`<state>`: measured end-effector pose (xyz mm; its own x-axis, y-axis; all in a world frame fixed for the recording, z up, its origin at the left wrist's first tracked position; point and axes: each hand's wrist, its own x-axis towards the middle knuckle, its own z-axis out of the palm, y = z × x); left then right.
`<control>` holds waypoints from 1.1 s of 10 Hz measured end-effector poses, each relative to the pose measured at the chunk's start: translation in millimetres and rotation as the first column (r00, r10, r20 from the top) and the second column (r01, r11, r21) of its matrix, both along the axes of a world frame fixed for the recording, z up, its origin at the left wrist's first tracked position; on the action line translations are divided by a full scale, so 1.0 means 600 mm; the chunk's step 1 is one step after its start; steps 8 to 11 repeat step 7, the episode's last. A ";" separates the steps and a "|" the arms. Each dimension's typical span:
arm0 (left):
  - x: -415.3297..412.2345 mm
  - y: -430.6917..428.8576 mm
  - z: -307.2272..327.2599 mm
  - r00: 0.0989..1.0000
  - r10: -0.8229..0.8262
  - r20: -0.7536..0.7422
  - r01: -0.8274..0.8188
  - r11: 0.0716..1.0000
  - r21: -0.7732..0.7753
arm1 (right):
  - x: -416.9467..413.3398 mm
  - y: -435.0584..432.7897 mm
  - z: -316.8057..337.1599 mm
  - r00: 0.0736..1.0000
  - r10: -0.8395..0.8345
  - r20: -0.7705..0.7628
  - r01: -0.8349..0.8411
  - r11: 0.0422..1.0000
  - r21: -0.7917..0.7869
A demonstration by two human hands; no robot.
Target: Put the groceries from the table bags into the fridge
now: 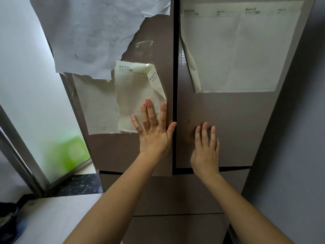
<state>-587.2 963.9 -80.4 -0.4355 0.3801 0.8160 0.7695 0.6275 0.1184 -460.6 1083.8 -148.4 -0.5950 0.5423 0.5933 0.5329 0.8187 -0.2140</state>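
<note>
Both hands lie flat and spread against the closed fridge (228, 120), holding nothing: the left hand (154, 131) at centre frame rests on the left door (123, 152) with its fingertips over the lower corner of a curled paper (137, 92) and its thumb just beside the dark seam (174, 85) between the doors; the right hand (205, 148), slightly lower and right of centre, presses on the right door (246, 129). No groceries or bags can be seen; only a pale bench (58, 213) shows at lower left, with something dark and blurred at its far left edge that cannot be made out. Whether the doors are being pushed shut or are about to be opened cannot be told from this view. If shutting, it seems best to press evenly near the seam with both palms until each door seats, and to keep the left thumb clear of the gap. If opening, the fingers would need to curl into the seam or under the lower edge of the doors, at the line above the drawers (175, 194), and the left hand would do well to shift off the paper so it is not torn or pulled loose.
</note>
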 end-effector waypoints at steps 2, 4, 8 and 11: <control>-0.012 0.026 0.001 0.998 0.056 0.011 -0.055 0.998 -0.042 | -0.004 0.008 -0.008 0.999 -0.029 0.015 0.029 0.998 0.051; -0.027 0.053 0.007 0.995 0.086 0.058 -0.080 0.992 -0.093 | -0.002 0.022 -0.013 0.999 -0.040 0.037 0.034 0.990 0.136; -0.023 0.053 0.005 0.995 0.080 0.052 -0.075 0.993 -0.094 | 0.016 0.024 0.065 0.916 0.179 -0.358 -0.145 0.982 0.121; -0.023 0.053 0.005 0.995 0.080 0.052 -0.075 0.993 -0.094 | 0.016 0.024 0.065 0.916 0.179 -0.358 -0.145 0.982 0.121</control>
